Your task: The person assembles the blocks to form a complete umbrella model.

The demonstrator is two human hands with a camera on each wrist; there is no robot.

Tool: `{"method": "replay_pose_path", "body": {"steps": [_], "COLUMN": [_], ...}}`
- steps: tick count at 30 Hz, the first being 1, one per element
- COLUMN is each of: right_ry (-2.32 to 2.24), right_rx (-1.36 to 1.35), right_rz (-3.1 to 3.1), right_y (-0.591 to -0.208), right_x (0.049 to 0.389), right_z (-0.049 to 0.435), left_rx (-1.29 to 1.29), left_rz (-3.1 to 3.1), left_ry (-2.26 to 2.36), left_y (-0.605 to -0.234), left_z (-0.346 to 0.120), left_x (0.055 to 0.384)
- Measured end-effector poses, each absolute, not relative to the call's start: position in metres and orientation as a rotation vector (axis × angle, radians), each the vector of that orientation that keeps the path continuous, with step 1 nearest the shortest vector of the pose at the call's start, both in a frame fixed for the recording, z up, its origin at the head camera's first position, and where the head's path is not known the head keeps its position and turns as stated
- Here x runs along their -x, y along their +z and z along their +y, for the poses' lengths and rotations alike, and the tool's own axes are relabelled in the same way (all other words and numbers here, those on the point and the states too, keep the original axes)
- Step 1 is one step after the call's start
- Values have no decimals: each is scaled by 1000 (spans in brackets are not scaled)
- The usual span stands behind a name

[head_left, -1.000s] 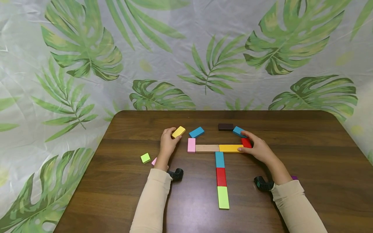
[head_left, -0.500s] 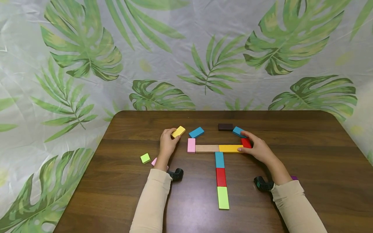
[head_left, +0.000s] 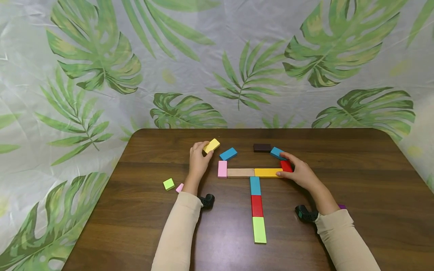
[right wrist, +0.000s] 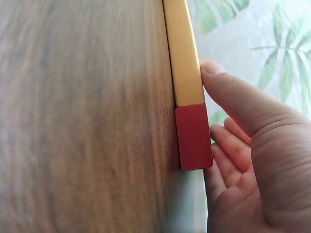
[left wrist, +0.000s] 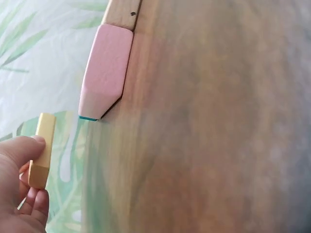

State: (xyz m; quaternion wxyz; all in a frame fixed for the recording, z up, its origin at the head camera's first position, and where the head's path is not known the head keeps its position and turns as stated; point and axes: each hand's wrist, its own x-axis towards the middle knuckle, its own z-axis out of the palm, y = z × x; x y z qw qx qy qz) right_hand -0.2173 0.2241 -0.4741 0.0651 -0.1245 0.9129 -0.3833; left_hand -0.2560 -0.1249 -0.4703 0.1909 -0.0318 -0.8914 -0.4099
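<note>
Thumb and fingers of my left hand (head_left: 198, 163) pinch a yellow block (head_left: 211, 145), tilted above the far left part of the table; the left wrist view shows the grip too. To its right lies a blue block (head_left: 228, 153), with a pink block (head_left: 222, 169) below. A plain wood block (head_left: 240, 173) and an orange-yellow block (head_left: 268, 172) continue the row. My right hand (head_left: 301, 173) rests at the row's right end: its thumb touches the orange-yellow block, its fingers lie loosely by a red block (right wrist: 194, 138) and another blue block (head_left: 277, 152).
A dark block (head_left: 262, 148) meets the right blue block. Down from the row run a blue block (head_left: 255, 186), a red block (head_left: 257, 206) and a lime block (head_left: 259, 230). A green cube (head_left: 168, 184) and a small pink piece (head_left: 179, 188) lie left; something purple (head_left: 342, 206) shows beyond the right wrist.
My left hand has moved away from me and slightly right, carrying the yellow block toward the table's far edge. The right hand and the laid blocks stay where they were.
</note>
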Motion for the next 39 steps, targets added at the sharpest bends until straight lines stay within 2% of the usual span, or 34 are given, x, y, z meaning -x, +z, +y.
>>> {"method": "replay_pose_path", "body": {"steps": [20, 39], "right_ry": [-1163, -1161], "right_rx": [379, 375], "right_rz": [2751, 2746], "right_y": [-473, -474], "right_x": [217, 218], "right_z": [224, 224], "left_rx": [321, 359], "left_rz": [-2617, -2726], "left_ry": [-1131, -1159], "left_y": [-451, -456], "left_z": [-84, -52], "left_x": [263, 269]}}
